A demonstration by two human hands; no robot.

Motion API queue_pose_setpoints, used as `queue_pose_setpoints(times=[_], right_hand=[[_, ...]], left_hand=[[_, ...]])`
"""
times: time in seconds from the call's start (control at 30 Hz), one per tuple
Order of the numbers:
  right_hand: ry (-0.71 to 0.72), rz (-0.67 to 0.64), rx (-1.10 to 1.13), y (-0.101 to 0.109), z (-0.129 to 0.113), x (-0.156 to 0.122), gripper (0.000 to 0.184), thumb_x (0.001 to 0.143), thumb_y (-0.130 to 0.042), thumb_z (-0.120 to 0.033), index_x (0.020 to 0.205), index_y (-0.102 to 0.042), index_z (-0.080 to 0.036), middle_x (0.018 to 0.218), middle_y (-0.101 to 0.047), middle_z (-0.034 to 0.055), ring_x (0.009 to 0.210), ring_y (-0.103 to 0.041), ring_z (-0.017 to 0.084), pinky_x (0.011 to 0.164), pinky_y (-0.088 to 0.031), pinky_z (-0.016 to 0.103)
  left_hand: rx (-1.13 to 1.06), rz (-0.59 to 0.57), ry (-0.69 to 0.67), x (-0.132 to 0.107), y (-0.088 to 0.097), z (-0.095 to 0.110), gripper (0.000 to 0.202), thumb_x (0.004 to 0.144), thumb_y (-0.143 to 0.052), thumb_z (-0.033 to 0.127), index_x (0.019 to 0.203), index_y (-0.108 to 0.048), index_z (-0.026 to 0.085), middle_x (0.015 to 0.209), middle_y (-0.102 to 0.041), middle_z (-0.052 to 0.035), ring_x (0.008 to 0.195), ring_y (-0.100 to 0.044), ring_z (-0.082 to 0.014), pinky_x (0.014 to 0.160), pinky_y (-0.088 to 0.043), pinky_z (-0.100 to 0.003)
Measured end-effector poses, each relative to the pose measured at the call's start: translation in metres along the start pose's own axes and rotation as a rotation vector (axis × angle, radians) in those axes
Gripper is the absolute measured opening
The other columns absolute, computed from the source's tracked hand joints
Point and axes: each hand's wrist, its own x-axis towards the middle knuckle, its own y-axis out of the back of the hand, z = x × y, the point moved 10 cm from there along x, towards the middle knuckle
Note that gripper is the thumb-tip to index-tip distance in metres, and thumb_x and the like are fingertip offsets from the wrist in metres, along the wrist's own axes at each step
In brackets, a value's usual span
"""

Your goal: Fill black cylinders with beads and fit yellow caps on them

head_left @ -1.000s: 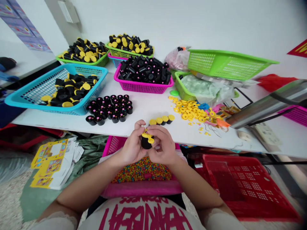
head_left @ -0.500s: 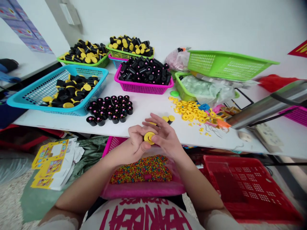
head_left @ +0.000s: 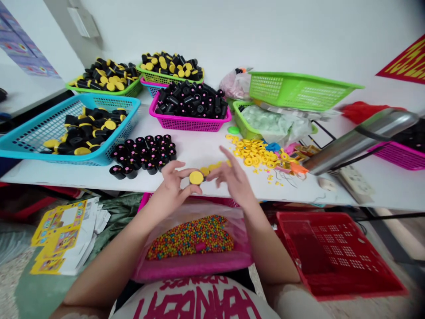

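My left hand (head_left: 174,184) has its thumb and forefinger around a small black container with a flat yellow cap (head_left: 196,177), at the table's front edge. To its right is my right hand (head_left: 232,181), fingers spread and nothing seen in them. Several more yellow-capped containers (head_left: 205,171) stand in a row just behind, partly hidden by the right fingers. Left of the hands, black containers with pink dots (head_left: 144,153) stand grouped upright. Loose yellow rings and lids (head_left: 254,151) lie in a heap to the right.
Below the hands, a pink basket (head_left: 195,268) lined with clear plastic holds colourful beads (head_left: 192,235). A blue basket (head_left: 128,126) and a magenta basket (head_left: 192,124) hold black containers. A metal pole (head_left: 352,139) slants over the right side. A red crate (head_left: 338,257) sits lower right.
The yellow piece between both hands has turned and now shows a flat cap. My right hand has let go and moved right; the left hand has shifted left. The view has shifted slightly.
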Motion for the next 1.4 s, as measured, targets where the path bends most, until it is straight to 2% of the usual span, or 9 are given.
queue_pose_setpoints(times=[0.13, 0.3, 0.43, 0.57, 0.7, 0.87, 1.2, 1.3, 1.4], right_hand=[[-0.004, 0.489, -0.774, 0.1, 0.013, 0.008, 0.04, 0.095, -0.048, -0.038, 0.12, -0.065, -0.012, 0.094, -0.07, 0.0147, 0.091, -0.065, 0.026, 0.089, -0.049, 0.047], [-0.239, 0.482, -1.124, 0.133, 0.073, 0.018, 0.04, 0.086, -0.053, -0.027, 0.114, -0.069, -0.003, 0.112, -0.063, 0.0259, 0.109, -0.053, 0.036, 0.095, -0.04, 0.053], [-0.172, 0.565, -1.117, 0.127, 0.076, 0.016, 0.037, 0.085, -0.053, -0.028, 0.106, -0.073, -0.005, 0.111, -0.06, 0.0252, 0.109, -0.048, 0.036, 0.095, -0.038, 0.053], [-0.066, 0.563, -1.039, 0.125, 0.066, 0.017, 0.03, 0.084, -0.054, -0.028, 0.094, -0.076, -0.01, 0.107, -0.064, 0.0209, 0.103, -0.051, 0.033, 0.094, -0.041, 0.05], [0.066, 0.651, -0.999, 0.132, 0.041, 0.011, 0.03, 0.089, -0.052, -0.029, 0.097, -0.075, -0.011, 0.099, -0.07, 0.0182, 0.098, -0.058, 0.032, 0.094, -0.044, 0.048], [0.227, 0.72, -0.894, 0.114, 0.0, -0.001, 0.029, 0.094, -0.05, -0.034, 0.102, -0.072, -0.016, 0.1, -0.073, 0.0138, 0.097, -0.065, 0.028, 0.089, -0.051, 0.044], [0.408, 0.503, -0.716, 0.051, -0.036, -0.005, 0.018, 0.094, -0.056, -0.032, 0.097, -0.071, -0.023, 0.096, -0.075, 0.0072, 0.09, -0.069, 0.023, 0.085, -0.056, 0.041], [0.441, 0.431, -0.585, 0.036, -0.047, -0.011, 0.016, 0.094, -0.055, -0.029, 0.097, -0.069, -0.023, 0.096, -0.073, 0.006, 0.091, -0.068, 0.021, 0.082, -0.057, 0.039], [0.391, 0.289, -0.401, 0.013, -0.053, -0.015, 0.018, 0.097, -0.05, -0.027, 0.101, -0.067, -0.023, 0.095, -0.072, 0.0045, 0.087, -0.069, 0.018, 0.077, -0.057, 0.034]], left_hand=[[0.268, 0.029, 0.014, 0.008, 0.01, -0.026, 0.056, 0.068, -0.076, 0.012, 0.094, -0.029, 0.026, 0.09, -0.069, -0.0003, 0.082, -0.068, -0.0161, 0.082, -0.046, -0.032], [0.339, -0.031, 0.079, 0.015, 0.001, -0.054, 0.055, 0.069, -0.075, 0.016, 0.091, -0.026, 0.026, 0.097, -0.073, -0.0098, 0.082, -0.067, -0.0201, 0.083, -0.046, -0.037], [0.497, -0.008, 0.024, 0.023, -0.019, -0.052, 0.051, 0.072, -0.075, 0.019, 0.088, -0.027, 0.026, 0.13, -0.062, -0.0253, 0.113, -0.062, -0.0312, 0.106, -0.031, -0.055], [0.646, 0.0, -0.004, 0.026, -0.026, -0.037, 0.047, 0.074, -0.077, 0.024, 0.096, -0.036, 0.023, 0.132, -0.061, -0.023, 0.114, -0.062, -0.0359, 0.11, -0.019, -0.062], [0.971, 0.252, -0.102, 0.014, 0.014, 0.012, 0.039, 0.084, -0.069, 0.035, 0.114, -0.048, 0.022, 0.116, -0.066, -0.0157, 0.104, -0.062, -0.0356, 0.102, -0.027, -0.059], [1.518, 0.594, -0.087, -0.004, 0.054, 0.052, 0.029, 0.09, -0.056, 0.04, 0.107, -0.061, 0.018, 0.128, -0.05, -0.0229, 0.115, -0.045, -0.0445, 0.087, -0.036, -0.057], [1.655, 0.447, -0.088, 0.008, 0.044, 0.019, 0.024, 0.086, -0.06, 0.035, 0.101, -0.062, 0.016, 0.133, -0.048, -0.0227, 0.118, -0.042, -0.0439, 0.091, -0.036, -0.058], [1.534, 0.285, -0.148, 0.002, 0.022, 0.016, 0.016, 0.083, -0.064, 0.03, 0.092, -0.06, 0.017, 0.136, -0.047, -0.0216, 0.125, -0.039, -0.0447, 0.093, -0.034, -0.06], [1.164, 0.026, -0.164, -0.005, -0.005, 0.008, 0.013, 0.083, -0.063, 0.022, 0.091, -0.053, 0.019, 0.12, -0.06, -0.0167, 0.112, -0.055, -0.0343, 0.093, -0.038, -0.054]])
